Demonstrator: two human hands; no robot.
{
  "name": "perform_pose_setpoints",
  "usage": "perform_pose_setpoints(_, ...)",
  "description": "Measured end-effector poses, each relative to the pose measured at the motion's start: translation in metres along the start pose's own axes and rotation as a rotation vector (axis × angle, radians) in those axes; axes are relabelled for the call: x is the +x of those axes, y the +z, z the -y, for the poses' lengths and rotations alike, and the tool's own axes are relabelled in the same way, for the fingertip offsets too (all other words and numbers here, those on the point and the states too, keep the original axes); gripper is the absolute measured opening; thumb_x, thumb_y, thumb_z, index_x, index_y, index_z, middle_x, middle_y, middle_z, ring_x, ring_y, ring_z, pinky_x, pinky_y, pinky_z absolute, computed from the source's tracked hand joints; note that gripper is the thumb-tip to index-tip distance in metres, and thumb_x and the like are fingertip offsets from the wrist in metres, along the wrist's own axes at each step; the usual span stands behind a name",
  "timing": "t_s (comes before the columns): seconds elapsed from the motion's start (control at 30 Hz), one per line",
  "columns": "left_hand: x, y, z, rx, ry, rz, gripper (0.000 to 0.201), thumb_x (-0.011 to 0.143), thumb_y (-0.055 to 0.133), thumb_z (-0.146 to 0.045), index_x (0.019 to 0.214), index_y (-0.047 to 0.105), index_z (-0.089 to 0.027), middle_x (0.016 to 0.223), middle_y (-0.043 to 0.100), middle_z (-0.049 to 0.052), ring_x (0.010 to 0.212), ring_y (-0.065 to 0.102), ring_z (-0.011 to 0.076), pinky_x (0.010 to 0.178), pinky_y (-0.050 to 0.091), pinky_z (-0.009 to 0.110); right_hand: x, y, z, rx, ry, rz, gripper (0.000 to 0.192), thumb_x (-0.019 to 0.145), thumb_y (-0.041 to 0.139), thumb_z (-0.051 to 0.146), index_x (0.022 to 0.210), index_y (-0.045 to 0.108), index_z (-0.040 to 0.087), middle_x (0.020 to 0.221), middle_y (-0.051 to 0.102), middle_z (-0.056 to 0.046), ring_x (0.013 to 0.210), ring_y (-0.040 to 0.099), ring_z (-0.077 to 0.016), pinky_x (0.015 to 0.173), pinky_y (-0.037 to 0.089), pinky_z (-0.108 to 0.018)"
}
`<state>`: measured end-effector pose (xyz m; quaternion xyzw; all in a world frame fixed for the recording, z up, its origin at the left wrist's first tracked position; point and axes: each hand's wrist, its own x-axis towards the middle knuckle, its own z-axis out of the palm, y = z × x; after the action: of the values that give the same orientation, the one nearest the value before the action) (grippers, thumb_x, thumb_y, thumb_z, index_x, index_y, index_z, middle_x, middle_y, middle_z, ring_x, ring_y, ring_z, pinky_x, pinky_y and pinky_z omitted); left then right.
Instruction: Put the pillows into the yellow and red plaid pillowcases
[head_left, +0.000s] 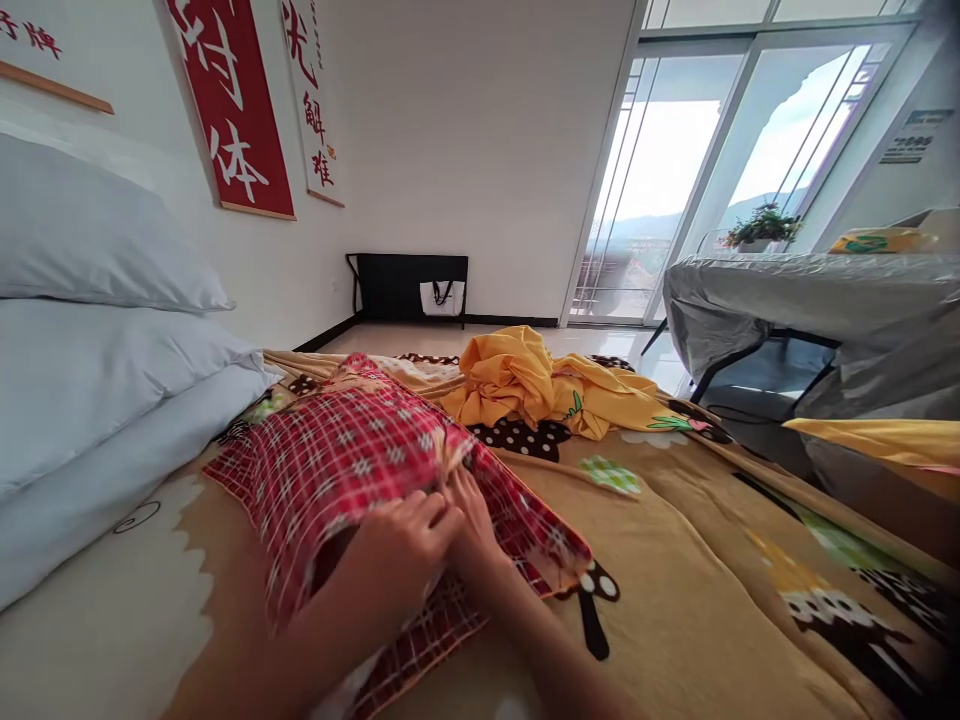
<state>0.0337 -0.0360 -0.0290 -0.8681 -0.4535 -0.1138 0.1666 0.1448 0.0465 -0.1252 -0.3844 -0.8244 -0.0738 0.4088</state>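
Observation:
A red plaid pillowcase (337,455) with white flower-like marks and an orange edge lies on the bed, puffed up at its far left part. Its near side gapes, and a bit of white shows inside low down, under my forearm. My left hand (416,535) is closed on the cloth at the mouth of the pillowcase, with knuckles up. Right beside it, touching it, my right hand (471,510) pinches the gathered edge of the same cloth. The fingertips of both are partly hidden. A flap of the pillowcase spreads flat to the right.
White pillows (112,350) are stacked at the left. Crumpled yellow cloth (517,385) lies beyond the pillowcase on the patterned brown blanket (675,560). A table (817,285) under a grey plastic cover stands at the right. A black panel (386,285) leans by the back wall.

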Motion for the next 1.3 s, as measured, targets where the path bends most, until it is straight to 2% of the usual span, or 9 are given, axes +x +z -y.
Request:
perform_pose_setpoints(0.2,-0.011,-0.017,0.024,0.056,-0.229,-0.100,0.039,0.085,0.059,-0.024,0.122,0.052,-0.018,0.103,0.061,0.010,0.094,0.059,0.0254,0.082,0.051,0.042,0.020,-0.029,-0.053,0.302,0.476,0.205,0.055,0.068,0.057,0.007,0.122,0.055,0.018,0.103,0.070,-0.008,0.094,0.064,-0.0237,0.077,0.049,-0.032)
perform_pose_setpoints(0.37,-0.010,0.003,0.017,0.074,-0.337,-0.033,0.091,0.067,0.077,-0.049,0.144,0.034,-0.025,0.146,0.041,0.017,0.130,0.040,0.0383,0.097,0.043,0.057,0.030,-0.044,-0.061,0.853,0.758,-0.027,0.055,0.055,0.078,0.024,0.107,0.061,0.018,0.096,0.070,-0.004,0.085,0.063,-0.0218,0.075,0.049,-0.031)
perform_pose_setpoints(0.5,-0.006,0.020,0.008,0.170,-0.372,0.143,0.091,0.068,0.076,-0.025,0.147,0.031,-0.029,0.155,0.029,0.016,0.139,0.026,0.0448,0.099,0.035,0.066,0.040,-0.056,-0.041,1.423,0.880,-0.119,0.048,0.055,0.080,0.026,0.099,0.060,0.019,0.090,0.070,-0.002,0.078,0.064,-0.0173,0.077,0.051,-0.031)
perform_pose_setpoints(0.63,-0.005,0.004,0.028,0.225,-0.488,0.070,0.072,0.078,0.049,-0.003,0.144,0.038,-0.030,0.150,0.040,0.010,0.134,0.040,0.0356,0.099,0.037,0.059,0.044,-0.067,-0.026,1.685,0.784,-0.063,0.041,0.053,0.074,0.017,0.092,0.063,0.022,0.103,0.069,-0.001,0.091,0.064,-0.0170,0.087,0.049,-0.031)
perform_pose_setpoints(0.73,-0.009,-0.015,0.052,0.183,-0.543,-0.071,0.068,0.080,0.045,-0.004,0.143,0.039,-0.028,0.144,0.048,0.007,0.128,0.047,0.0291,0.096,0.042,0.052,0.042,-0.063,-0.021,1.554,0.707,-0.052,0.035,0.059,0.066,0.019,0.094,0.062,0.021,0.104,0.068,-0.003,0.095,0.063,-0.0195,0.090,0.048,-0.036)
perform_pose_setpoints(0.83,-0.015,-0.023,0.066,0.165,-0.528,-0.208,0.065,0.079,0.046,-0.006,0.141,0.043,-0.025,0.139,0.053,0.007,0.123,0.051,0.0272,0.092,0.045,0.046,0.033,-0.047,-0.012,1.031,0.560,-0.018,0.025,0.067,0.056,0.016,0.091,0.061,0.019,0.097,0.067,-0.007,0.093,0.061,-0.0219,0.089,0.046,-0.040)
perform_pose_setpoints(0.97,-0.018,-0.020,0.068,0.168,-0.492,-0.322,0.059,0.077,0.044,-0.005,0.133,0.052,-0.023,0.134,0.057,0.008,0.120,0.052,0.0285,0.093,0.043,0.047,0.016,-0.026,0.006,0.420,0.140,0.302,0.033,0.070,0.053,0.010,0.101,0.063,0.016,0.118,0.062,-0.013,0.115,0.051,-0.0275,0.100,0.037,-0.045)
perform_pose_setpoints(1.1,-0.015,-0.015,0.069,0.126,-0.455,-0.367,0.056,0.079,0.043,-0.007,0.131,0.053,-0.023,0.132,0.057,0.008,0.120,0.052,0.0281,0.094,0.041,0.046,0.003,-0.014,0.014,0.206,-0.082,0.546,0.039,0.084,0.049,0.017,0.123,0.055,0.017,0.129,0.057,-0.014,0.124,0.045,-0.0280,0.104,0.030,-0.050)
perform_pose_setpoints(1.3,-0.012,-0.009,0.074,0.065,-0.430,-0.407,0.053,0.080,0.041,-0.009,0.129,0.056,-0.025,0.130,0.059,0.006,0.119,0.052,0.0276,0.097,0.039,0.046,-0.003,-0.008,0.004,0.094,-0.137,0.654,0.045,0.087,0.052,0.027,0.131,0.050,0.018,0.130,0.056,-0.014,0.122,0.045,-0.0286,0.107,0.023,-0.054)
